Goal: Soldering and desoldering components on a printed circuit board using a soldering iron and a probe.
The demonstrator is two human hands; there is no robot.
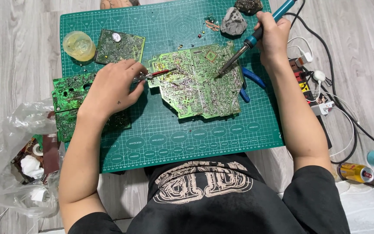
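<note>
A large green circuit board (195,84) lies solder side up in the middle of a green cutting mat (169,138). My right hand (273,37) grips a blue-handled soldering iron (256,34); its metal tip touches the board's right part. My left hand (113,86) holds red-tipped tweezers (154,74) whose points rest on the board's left edge. Under my left hand lies a second green board (68,97).
A third board (120,47) and a round yellowish tub (78,44) sit at the mat's far left. Blue-handled pliers (249,82) lie beside the large board. A grey stone-like lump (233,22), a power strip with cables (314,89), a can (356,172) and a plastic bag (27,164) surround the mat.
</note>
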